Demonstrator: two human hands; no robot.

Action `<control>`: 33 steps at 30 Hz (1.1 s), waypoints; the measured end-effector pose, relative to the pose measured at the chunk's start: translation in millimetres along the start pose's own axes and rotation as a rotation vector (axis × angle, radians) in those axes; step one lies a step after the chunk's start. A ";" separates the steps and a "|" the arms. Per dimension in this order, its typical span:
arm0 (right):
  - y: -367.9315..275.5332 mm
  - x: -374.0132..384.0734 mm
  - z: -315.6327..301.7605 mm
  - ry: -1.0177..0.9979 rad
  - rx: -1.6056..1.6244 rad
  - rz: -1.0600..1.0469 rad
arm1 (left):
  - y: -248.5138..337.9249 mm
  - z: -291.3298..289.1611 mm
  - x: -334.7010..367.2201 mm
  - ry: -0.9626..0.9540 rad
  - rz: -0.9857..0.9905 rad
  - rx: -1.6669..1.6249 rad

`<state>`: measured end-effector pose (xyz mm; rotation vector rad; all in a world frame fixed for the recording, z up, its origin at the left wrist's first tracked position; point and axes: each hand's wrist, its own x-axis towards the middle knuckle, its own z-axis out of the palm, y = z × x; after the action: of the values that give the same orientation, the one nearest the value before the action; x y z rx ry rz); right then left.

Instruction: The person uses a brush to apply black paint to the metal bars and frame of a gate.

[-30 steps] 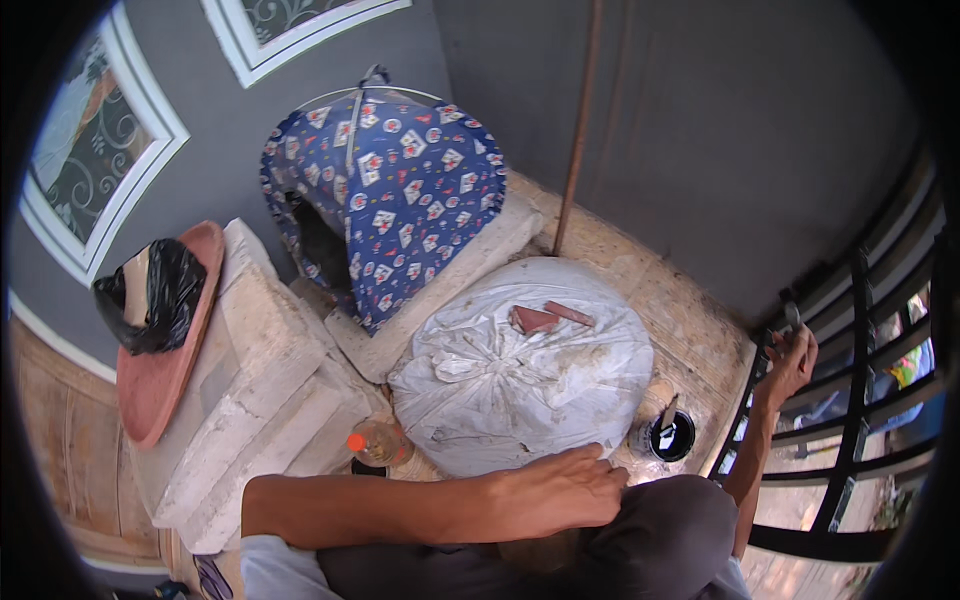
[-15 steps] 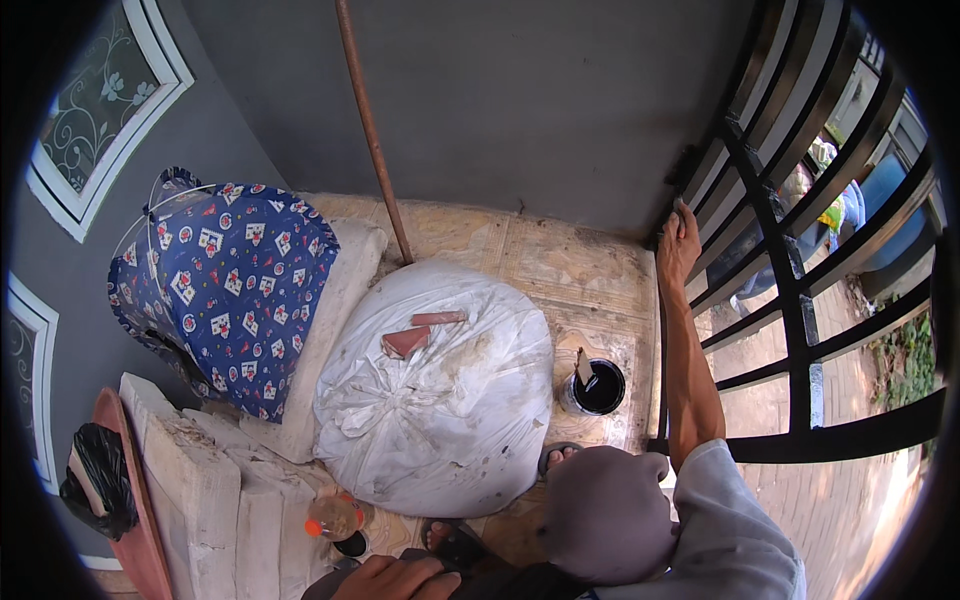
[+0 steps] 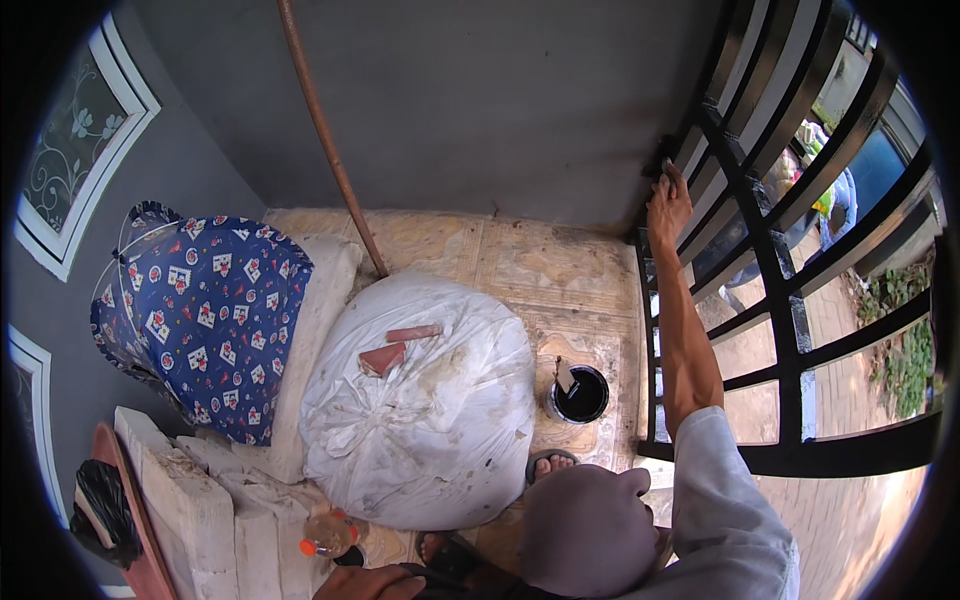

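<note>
My right arm stretches up along the black metal gate (image 3: 785,290). At the gate's far end, beside the grey wall, my right hand (image 3: 668,205) is closed with its fingertips round a small thing, too small and dark to name. My left hand (image 3: 370,583) lies low at the bottom edge, fingers resting over dark cloth and partly cut off by the frame. A can of black paint (image 3: 582,397) stands on the tiles with a wooden stick or brush handle (image 3: 564,375) leaning in it. Some of the gate bars shine as if wet.
A large white sack (image 3: 420,440) with broken reddish pieces (image 3: 383,358) on top fills the middle. Left of it are pale slabs (image 3: 185,500), a blue patterned cover (image 3: 205,325) and a bottle with an orange cap (image 3: 328,536). A rusty pole (image 3: 330,140) leans behind. A rounded grey-brown shape (image 3: 590,530) blocks the lower part.
My right hand has moved a little farther up along the gate's end by the wall. My left hand sits lower in the picture. The whole view has shifted slightly.
</note>
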<state>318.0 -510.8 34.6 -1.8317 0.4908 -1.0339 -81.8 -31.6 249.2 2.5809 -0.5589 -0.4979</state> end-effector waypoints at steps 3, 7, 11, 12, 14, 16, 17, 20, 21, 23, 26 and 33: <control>0.7 -8.6 -1.6 0.089 0.028 -0.079 | 2.8 -1.0 5.2 -0.011 -0.017 0.005; -16.9 -18.7 -7.7 0.090 0.123 -0.082 | 2.7 1.3 7.4 -0.010 -0.019 0.018; -20.3 -24.0 -9.2 0.077 0.357 0.003 | 3.0 0.4 9.8 -0.014 -0.020 0.026; -20.6 -23.9 -9.1 0.083 0.395 0.003 | 3.2 0.4 9.9 -0.009 -0.023 0.027; -21.0 -23.7 -8.7 0.095 0.471 0.005 | 3.9 1.2 10.2 -0.002 -0.029 0.030; -21.8 -23.4 -6.7 0.146 0.734 0.155 | 4.5 1.1 11.2 -0.006 -0.037 0.027; -22.4 -23.3 -6.3 0.173 0.864 0.231 | 4.6 1.1 11.5 -0.009 -0.041 0.025; -19.6 -21.7 -4.2 0.248 0.956 0.375 | 3.4 2.1 11.8 -0.006 -0.045 0.041; -18.1 -20.5 -4.4 0.235 0.958 0.359 | 3.6 1.7 11.9 -0.007 -0.047 0.042; -17.3 -20.2 -4.9 0.204 0.961 0.329 | 3.7 1.8 11.9 -0.010 -0.055 0.042; -23.8 -26.2 -0.2 0.167 0.934 0.265 | 2.7 2.6 11.3 -0.013 -0.058 0.048; -19.4 -32.0 1.5 0.050 0.962 0.278 | 5.4 0.6 12.9 -0.006 -0.068 0.034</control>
<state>299.4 -478.4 37.1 -0.8586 0.1969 -0.8929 -72.6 -42.1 248.1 2.6384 -0.4874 -0.5236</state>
